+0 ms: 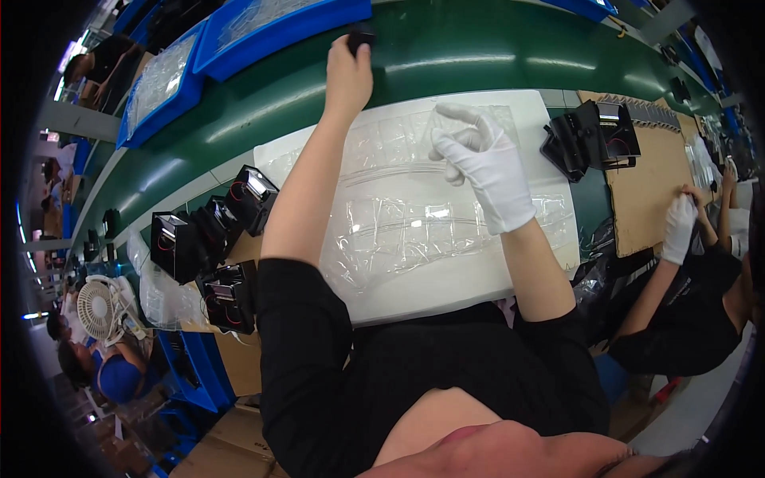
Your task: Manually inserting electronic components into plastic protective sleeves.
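Ok, L hand (348,76), bare, top ctr-left of frame, fingers closed round a small blk item (362,38) over the green worktop (494,48), near a blue bin (287,40). R hand (498,171), white-gloved, ctr-right: fingers loosely curled, gap btwn thumb & index, nothing visible in it. It's above clear plastic pouches (394,231) on a white board (470,283), mid-frame; can't tell if touching.
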`<action>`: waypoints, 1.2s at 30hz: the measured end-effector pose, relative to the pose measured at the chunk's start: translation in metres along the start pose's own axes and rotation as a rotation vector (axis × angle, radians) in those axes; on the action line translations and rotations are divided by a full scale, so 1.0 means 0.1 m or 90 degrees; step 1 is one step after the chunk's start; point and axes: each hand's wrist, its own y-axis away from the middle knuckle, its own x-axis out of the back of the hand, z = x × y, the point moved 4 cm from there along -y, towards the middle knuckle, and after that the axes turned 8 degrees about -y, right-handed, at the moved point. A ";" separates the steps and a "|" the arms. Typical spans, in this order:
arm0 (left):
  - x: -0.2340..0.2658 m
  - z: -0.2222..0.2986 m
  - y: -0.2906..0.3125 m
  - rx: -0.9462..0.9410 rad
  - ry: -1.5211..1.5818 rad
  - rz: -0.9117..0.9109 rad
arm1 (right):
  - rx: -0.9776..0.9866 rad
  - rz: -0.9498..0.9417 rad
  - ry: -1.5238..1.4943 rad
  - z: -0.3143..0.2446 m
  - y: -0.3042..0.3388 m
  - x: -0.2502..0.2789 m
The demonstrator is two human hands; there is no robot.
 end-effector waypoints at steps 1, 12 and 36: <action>0.10 -0.05 0.12 0.079 0.143 0.064 | 0.030 0.001 0.009 0.00 0.00 -0.03; 0.92 0.34 1.24 0.416 0.742 -0.185 | 0.021 -0.041 -0.078 0.09 0.01 -0.30; 0.84 0.55 1.43 0.448 0.606 -0.122 | -0.027 -0.107 0.115 0.15 0.08 -0.53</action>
